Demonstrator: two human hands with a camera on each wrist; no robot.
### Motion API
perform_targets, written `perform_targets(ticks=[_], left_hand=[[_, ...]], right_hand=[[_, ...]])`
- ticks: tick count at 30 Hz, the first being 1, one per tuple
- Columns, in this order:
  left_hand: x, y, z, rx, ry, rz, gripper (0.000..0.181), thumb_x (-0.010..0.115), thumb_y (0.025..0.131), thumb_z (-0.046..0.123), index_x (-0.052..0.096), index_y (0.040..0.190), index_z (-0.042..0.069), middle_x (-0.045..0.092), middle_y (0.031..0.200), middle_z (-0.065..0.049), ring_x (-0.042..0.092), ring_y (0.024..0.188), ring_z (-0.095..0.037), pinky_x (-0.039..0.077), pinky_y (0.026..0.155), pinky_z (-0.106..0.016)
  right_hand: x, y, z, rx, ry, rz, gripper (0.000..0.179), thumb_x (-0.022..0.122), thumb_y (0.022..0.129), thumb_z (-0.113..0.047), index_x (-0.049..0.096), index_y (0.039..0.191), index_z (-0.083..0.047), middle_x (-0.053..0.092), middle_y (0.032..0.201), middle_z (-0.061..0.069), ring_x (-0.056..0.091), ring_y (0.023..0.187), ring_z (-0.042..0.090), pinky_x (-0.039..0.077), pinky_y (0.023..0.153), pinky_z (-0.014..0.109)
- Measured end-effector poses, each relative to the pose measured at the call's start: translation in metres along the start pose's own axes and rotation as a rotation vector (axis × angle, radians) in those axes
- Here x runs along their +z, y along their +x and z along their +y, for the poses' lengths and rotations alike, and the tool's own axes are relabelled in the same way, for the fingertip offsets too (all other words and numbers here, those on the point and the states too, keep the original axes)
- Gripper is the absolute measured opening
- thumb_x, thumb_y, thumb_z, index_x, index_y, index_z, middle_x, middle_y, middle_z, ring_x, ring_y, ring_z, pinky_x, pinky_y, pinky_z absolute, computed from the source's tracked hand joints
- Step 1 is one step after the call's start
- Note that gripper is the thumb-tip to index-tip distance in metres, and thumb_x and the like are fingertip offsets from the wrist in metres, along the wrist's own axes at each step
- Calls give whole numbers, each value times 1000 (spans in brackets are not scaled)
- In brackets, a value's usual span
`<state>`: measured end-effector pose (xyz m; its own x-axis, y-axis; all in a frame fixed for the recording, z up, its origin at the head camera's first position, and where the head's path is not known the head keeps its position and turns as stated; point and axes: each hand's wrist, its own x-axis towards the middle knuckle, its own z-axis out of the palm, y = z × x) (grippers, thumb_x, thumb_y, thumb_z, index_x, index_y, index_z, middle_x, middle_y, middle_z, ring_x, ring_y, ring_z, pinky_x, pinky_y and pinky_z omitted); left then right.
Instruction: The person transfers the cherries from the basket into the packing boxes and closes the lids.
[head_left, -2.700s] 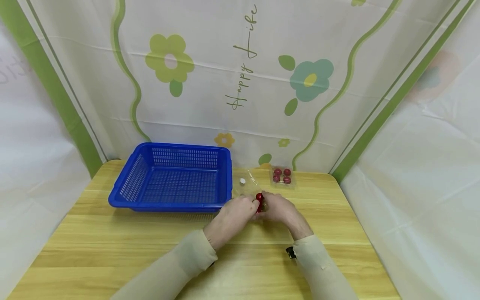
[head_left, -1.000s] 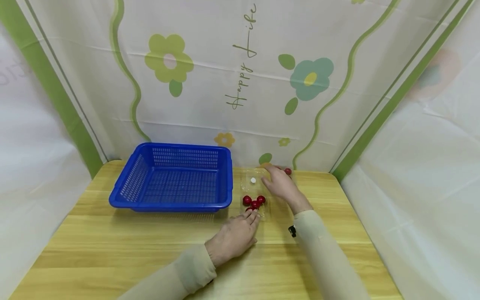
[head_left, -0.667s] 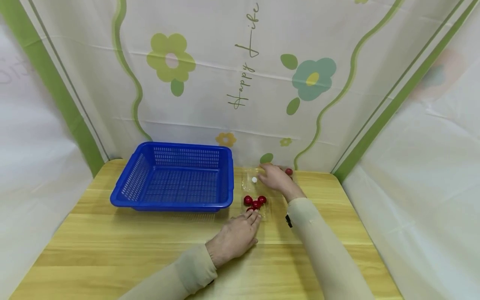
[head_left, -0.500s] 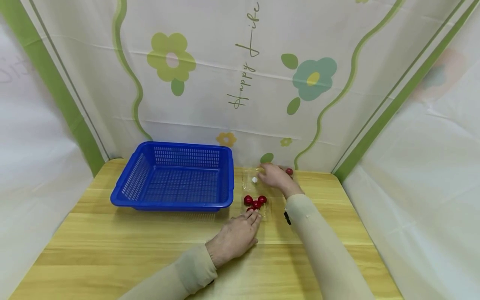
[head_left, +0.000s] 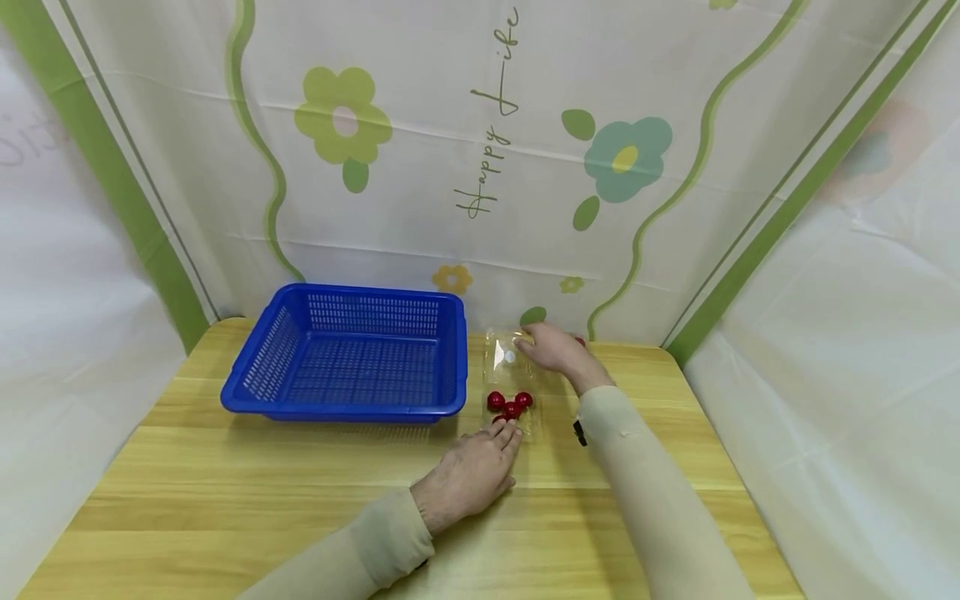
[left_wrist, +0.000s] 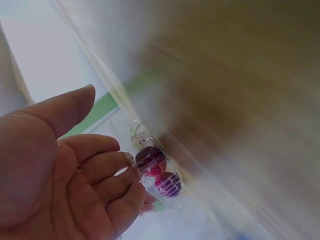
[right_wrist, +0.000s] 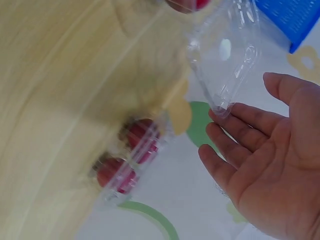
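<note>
A clear plastic clamshell box (head_left: 531,423) lies unfolded on the wooden table, several shiny red balls (head_left: 512,409) in its near half. My left hand (head_left: 468,475) rests its fingertips on the near edge of this half, fingers fairly straight; the left wrist view shows them beside the clear wall. At the far half, the box's lid (head_left: 498,358) bears a white round spot and stands tilted up. My right hand (head_left: 555,348) touches the lid's far right corner with its fingertips. In the right wrist view its thumb is apart from the lid (right_wrist: 225,75).
A blue plastic basket (head_left: 342,414) stands left of the box, with nothing in it. Behind my right hand, mostly covered by it in the head view, sits a second clear box with red balls (right_wrist: 116,175). A printed curtain (head_left: 420,208) hangs at the table's back edge.
Both hands were together over the box with a red ball between them; they then parted. My right hand went to the lid, which has just tilted up a little. My left hand has lately stayed still.
</note>
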<state>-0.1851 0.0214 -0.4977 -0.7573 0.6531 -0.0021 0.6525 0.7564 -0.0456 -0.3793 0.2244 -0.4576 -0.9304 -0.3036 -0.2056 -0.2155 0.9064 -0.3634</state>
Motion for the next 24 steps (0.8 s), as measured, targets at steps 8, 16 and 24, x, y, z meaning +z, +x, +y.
perform_targets(ticks=[8,16,24], left_hand=[[0,0,0,-3,2,3,70,76,115,45,59,172,8,58,181,-7,58,168,-24,61,128,-43],[-2,0,0,-7,-18,6,70,77,114,44,59,172,9,57,181,-7,58,168,-24,63,126,-44],[-1,0,-1,0,-11,20,69,77,115,44,60,171,8,59,180,-8,60,166,-24,62,127,-42]], right_hand=[[-9,-18,-7,-51,-62,57,62,54,124,-34,50,174,4,55,177,28,54,166,51,42,142,67],[-16,-45,-15,-98,-72,105,60,55,125,-33,53,172,4,59,174,29,55,165,52,42,141,67],[-17,-67,-19,-124,-40,134,57,56,126,-34,58,167,4,64,170,27,63,158,50,51,134,67]])
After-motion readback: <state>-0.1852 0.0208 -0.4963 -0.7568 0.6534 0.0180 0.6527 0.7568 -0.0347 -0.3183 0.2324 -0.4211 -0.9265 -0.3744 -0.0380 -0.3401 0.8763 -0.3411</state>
